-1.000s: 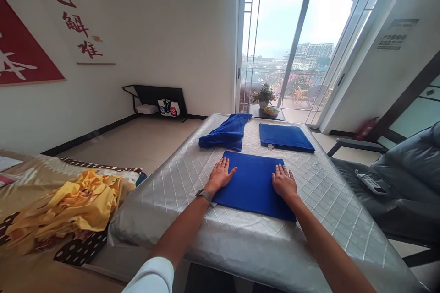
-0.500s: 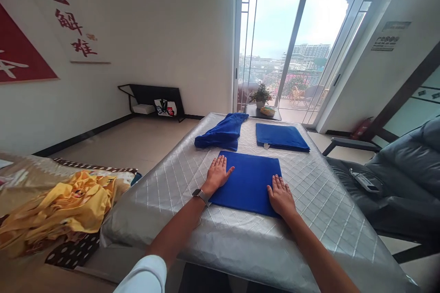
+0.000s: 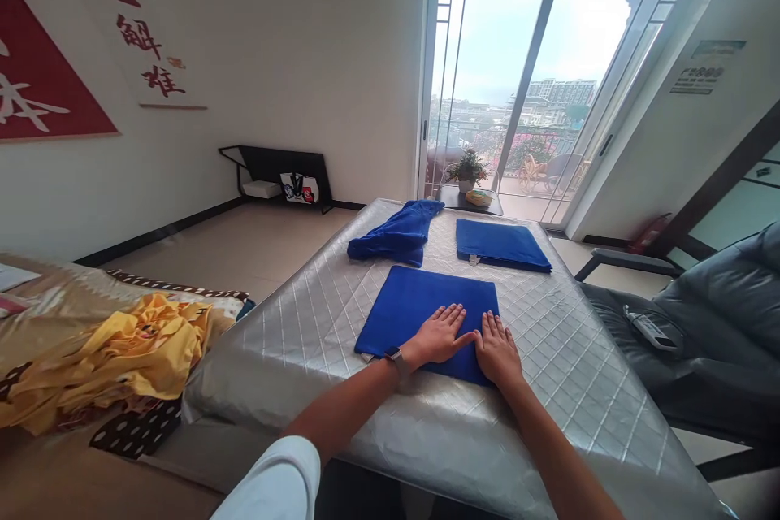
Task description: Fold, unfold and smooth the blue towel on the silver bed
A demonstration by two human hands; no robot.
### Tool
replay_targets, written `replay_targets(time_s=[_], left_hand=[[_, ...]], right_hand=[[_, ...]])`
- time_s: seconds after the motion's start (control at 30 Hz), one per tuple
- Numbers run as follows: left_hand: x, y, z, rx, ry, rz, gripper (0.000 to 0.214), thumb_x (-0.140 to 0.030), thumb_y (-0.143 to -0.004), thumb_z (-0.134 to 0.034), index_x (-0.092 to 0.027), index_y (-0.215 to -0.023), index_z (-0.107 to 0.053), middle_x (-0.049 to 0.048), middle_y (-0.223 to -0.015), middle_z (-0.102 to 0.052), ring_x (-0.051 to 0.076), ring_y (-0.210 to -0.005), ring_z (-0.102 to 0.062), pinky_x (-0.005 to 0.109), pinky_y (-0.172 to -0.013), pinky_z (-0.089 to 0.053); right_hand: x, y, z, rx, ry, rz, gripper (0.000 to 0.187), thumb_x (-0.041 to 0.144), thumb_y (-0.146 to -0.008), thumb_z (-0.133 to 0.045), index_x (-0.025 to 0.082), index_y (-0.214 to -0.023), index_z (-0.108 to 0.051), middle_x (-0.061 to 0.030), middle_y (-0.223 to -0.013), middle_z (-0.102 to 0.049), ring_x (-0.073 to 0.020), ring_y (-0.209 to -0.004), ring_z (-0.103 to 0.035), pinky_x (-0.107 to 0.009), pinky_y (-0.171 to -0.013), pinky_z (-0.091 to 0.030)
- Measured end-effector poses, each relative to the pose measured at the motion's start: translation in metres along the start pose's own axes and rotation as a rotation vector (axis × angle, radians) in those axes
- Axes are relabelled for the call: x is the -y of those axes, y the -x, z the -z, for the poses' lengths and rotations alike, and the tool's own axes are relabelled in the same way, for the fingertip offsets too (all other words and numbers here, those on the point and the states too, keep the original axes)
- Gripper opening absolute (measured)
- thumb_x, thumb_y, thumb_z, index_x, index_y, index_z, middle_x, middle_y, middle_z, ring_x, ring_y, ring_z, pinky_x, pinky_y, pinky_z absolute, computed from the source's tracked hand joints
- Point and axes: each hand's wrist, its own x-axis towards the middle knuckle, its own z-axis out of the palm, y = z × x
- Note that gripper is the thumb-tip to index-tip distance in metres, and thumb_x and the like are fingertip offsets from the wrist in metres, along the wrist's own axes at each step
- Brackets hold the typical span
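Observation:
A flat blue cloth (image 3: 420,296), folded into a rectangle, lies on the silver quilted table cover (image 3: 317,317) in front of me. My left hand (image 3: 439,333) rests flat on it right of its middle, fingers stretched out, thumb touching or nearly touching my right hand. On the cloth's right edge lies my right hand (image 3: 498,349), also flat with straight fingers. Behind are a neatly folded blue cloth (image 3: 503,242) with a small white tag and, farther left, a crumpled blue cloth (image 3: 399,234).
Yellow clothing (image 3: 146,349) lies heaped on the left. A dark padded chair (image 3: 700,325) with a device on its seat stands at the right. Beyond the table's far edge, a potted plant (image 3: 468,171) sits on a small stand before the glass sliding door (image 3: 487,57).
My left hand has slid right across the cloth from its left edge to beside my right hand. My right hand stays at the right edge. The view has shifted slightly.

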Motion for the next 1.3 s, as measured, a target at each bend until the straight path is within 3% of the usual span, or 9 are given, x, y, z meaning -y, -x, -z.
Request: replay_targets(time_s=[0.17, 0.3, 0.6, 0.8, 0.93, 1.03, 1.17, 1.23, 1.3], left_hand=[[0.070, 0.056, 0.021, 0.009, -0.029, 0.241, 0.080, -0.067, -0.102, -0.012, -0.014, -0.161, -0.026, 0.0097, -0.167, -0.023, 0.023, -0.156, -0.017, 0.042, -0.127, -0.014], [0.102, 0.098, 0.029, -0.015, -0.069, 0.366, 0.081, -0.067, -0.102, -0.014, -0.013, -0.161, -0.024, 0.0113, -0.168, -0.020, 0.025, -0.156, -0.016, 0.044, -0.127, -0.014], [0.096, 0.106, 0.032, -0.013, -0.070, 0.373, 0.086, -0.069, -0.101, -0.011, -0.007, -0.160, -0.024, 0.0149, -0.168, -0.017, 0.025, -0.156, -0.014, 0.041, -0.127, -0.013], [0.101, 0.101, 0.042, 0.041, -0.093, 0.392, 0.088, -0.070, -0.100, -0.014, -0.005, -0.159, -0.028, 0.0174, -0.166, -0.022, 0.028, -0.155, -0.018, 0.044, -0.126, -0.016], [0.073, 0.076, 0.043, 0.017, -0.088, 0.383, 0.089, -0.071, -0.099, -0.014, -0.007, -0.159, -0.029, 0.0160, -0.166, -0.024, 0.030, -0.155, -0.019, 0.045, -0.127, -0.015], [0.027, 0.050, 0.029, 0.009, -0.027, 0.169, 0.082, -0.068, -0.101, -0.014, -0.014, -0.161, -0.026, 0.0102, -0.167, -0.024, 0.025, -0.155, -0.018, 0.042, -0.127, -0.016], [-0.030, 0.026, 0.008, 0.062, 0.029, -0.073, 0.078, -0.064, -0.103, -0.013, -0.013, -0.162, -0.022, 0.0098, -0.167, -0.020, 0.021, -0.156, -0.015, 0.039, -0.127, -0.013], [-0.042, 0.025, 0.004, 0.081, 0.053, -0.112, 0.077, -0.063, -0.103, -0.012, -0.014, -0.162, -0.021, 0.0095, -0.167, -0.020, 0.021, -0.156, -0.014, 0.039, -0.127, -0.012], [-0.041, 0.031, 0.004, 0.072, 0.062, -0.113, 0.076, -0.063, -0.104, -0.012, -0.016, -0.162, -0.020, 0.0079, -0.167, -0.020, 0.020, -0.156, -0.013, 0.040, -0.127, -0.011]], right_hand=[[0.002, -0.001, 0.001, 0.010, -0.019, -0.018, 0.065, 0.037, -0.104, -0.018, 0.008, -0.161, -0.023, -0.0080, -0.169, -0.019, -0.0213, -0.156, -0.015, -0.040, -0.126, -0.011], [0.000, -0.003, -0.002, 0.005, -0.022, -0.011, 0.065, 0.038, -0.104, -0.017, 0.007, -0.161, -0.024, -0.0085, -0.169, -0.019, -0.0218, -0.156, -0.015, -0.040, -0.126, -0.011], [-0.003, 0.023, 0.001, -0.044, 0.050, 0.053, 0.065, 0.038, -0.104, -0.018, 0.007, -0.161, -0.024, -0.0078, -0.168, -0.019, -0.0223, -0.156, -0.013, -0.043, -0.126, -0.009], [-0.004, 0.045, -0.008, 0.024, 0.016, 0.037, 0.067, 0.042, -0.104, -0.017, 0.008, -0.162, -0.020, -0.0071, -0.169, -0.015, -0.0224, -0.156, -0.011, -0.042, -0.127, -0.011], [-0.003, 0.046, -0.009, 0.032, -0.015, 0.030, 0.067, 0.042, -0.104, -0.018, 0.008, -0.162, -0.019, -0.0072, -0.169, -0.013, -0.0219, -0.156, -0.010, -0.042, -0.127, -0.010], [-0.003, 0.045, -0.008, 0.027, -0.016, 0.027, 0.067, 0.042, -0.104, -0.018, 0.008, -0.162, -0.021, -0.0078, -0.169, -0.015, -0.0222, -0.156, -0.011, -0.042, -0.127, -0.010], [-0.004, 0.046, -0.008, 0.032, 0.022, 0.048, 0.064, 0.037, -0.104, -0.019, 0.009, -0.161, -0.023, -0.0082, -0.169, -0.015, -0.0225, -0.156, -0.011, -0.043, -0.126, -0.011], [-0.004, 0.047, -0.008, 0.039, 0.019, 0.053, 0.063, 0.036, -0.104, -0.020, 0.010, -0.161, -0.023, -0.0081, -0.169, -0.015, -0.0223, -0.156, -0.011, -0.042, -0.126, -0.011], [-0.004, 0.048, -0.008, 0.035, -0.003, 0.046, 0.064, 0.039, -0.104, -0.019, 0.010, -0.162, -0.023, -0.0082, -0.169, -0.014, -0.0220, -0.156, -0.010, -0.042, -0.126, -0.011]])
